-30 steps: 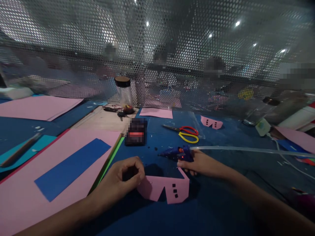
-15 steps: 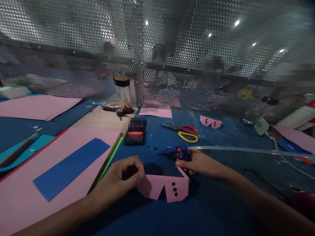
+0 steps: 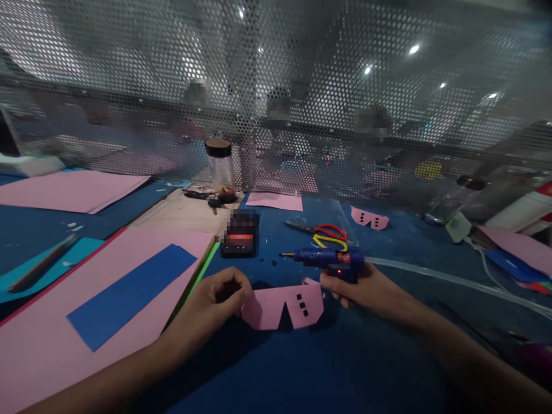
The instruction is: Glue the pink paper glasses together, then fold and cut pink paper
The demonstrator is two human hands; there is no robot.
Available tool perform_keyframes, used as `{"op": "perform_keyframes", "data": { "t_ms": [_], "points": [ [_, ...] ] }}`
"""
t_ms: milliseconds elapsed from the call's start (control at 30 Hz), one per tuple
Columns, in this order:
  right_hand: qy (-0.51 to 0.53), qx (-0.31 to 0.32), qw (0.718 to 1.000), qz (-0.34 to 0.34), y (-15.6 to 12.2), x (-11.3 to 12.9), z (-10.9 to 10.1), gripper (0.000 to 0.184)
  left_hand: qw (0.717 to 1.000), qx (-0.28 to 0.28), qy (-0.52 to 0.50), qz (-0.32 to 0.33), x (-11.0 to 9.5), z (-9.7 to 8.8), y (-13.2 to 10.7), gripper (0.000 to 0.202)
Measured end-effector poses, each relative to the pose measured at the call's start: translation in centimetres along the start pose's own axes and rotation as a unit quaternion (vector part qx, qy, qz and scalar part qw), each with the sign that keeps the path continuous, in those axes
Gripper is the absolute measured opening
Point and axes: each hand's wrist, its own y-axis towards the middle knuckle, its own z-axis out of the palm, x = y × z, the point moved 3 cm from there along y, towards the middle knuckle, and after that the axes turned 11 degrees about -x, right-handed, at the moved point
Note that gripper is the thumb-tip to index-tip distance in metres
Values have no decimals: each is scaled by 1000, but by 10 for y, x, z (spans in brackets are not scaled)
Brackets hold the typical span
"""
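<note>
Between the thumb and fingers of my left hand (image 3: 222, 296) is the left end of a pink paper cutout shaped like glasses (image 3: 263, 307). Three small black squares run down its right half, and a notch is cut in its lower middle. My right hand (image 3: 360, 287) is wrapped round the handle of a blue hot glue gun (image 3: 319, 257), whose nozzle points left above the cutout. A red light glows on the gun, and a long clear glue stick (image 3: 414, 267) trails from its back. Small dark bits (image 3: 274, 263) lie near the nozzle tip.
Scissors (image 3: 319, 231) with red and yellow handles lie behind the gun. A phone (image 3: 240, 234), a lidded jar (image 3: 221, 172) and a second pink cutout (image 3: 370, 218) are farther back. Left are pink sheets (image 3: 43, 345) with a blue strip (image 3: 131, 296). A perforated metal screen (image 3: 172, 126) closes the back.
The glue gun has turned to show its side and shifted right, its nozzle now more level. The pink cutout has risen slightly in view and its right end sits apart from my right hand.
</note>
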Motion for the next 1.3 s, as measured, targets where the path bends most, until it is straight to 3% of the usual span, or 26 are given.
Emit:
{"op": "perform_keyframes", "data": {
  "t_ms": [167,200,300,400,567,700,933,1167,1300],
  "points": [
    [-32,-2,999,42,-37,4,4,34,1000,-11,-20,-2,0,-1,3,13],
    [-35,-9,999,14,-42,8,6,31,1000,-9,-23,-3,0,0,3,14],
    [-72,47,988,-127,-50,20,17,18,1000,-7,-15,-7,0,0,2,18],
    [-94,59,974,-199,-46,21,23,3,1000,-12,-1,-3,-2,-1,1,20],
    [-141,56,964,-220,-36,2,29,21,1000,-10,-2,10,-5,0,0,13],
    [-164,53,956,-238,-36,-1,31,19,1000,-5,-3,8,-6,1,0,12],
    [-181,58,954,-231,-46,21,28,30,1000,-3,2,9,-8,0,-2,13],
    [-192,48,954,-227,-38,-3,35,28,1000,-7,11,8,-8,0,-3,13],
    [-193,46,951,-236,-38,-4,36,26,1000,-7,7,5,-7,1,-3,13]
  ]
}}
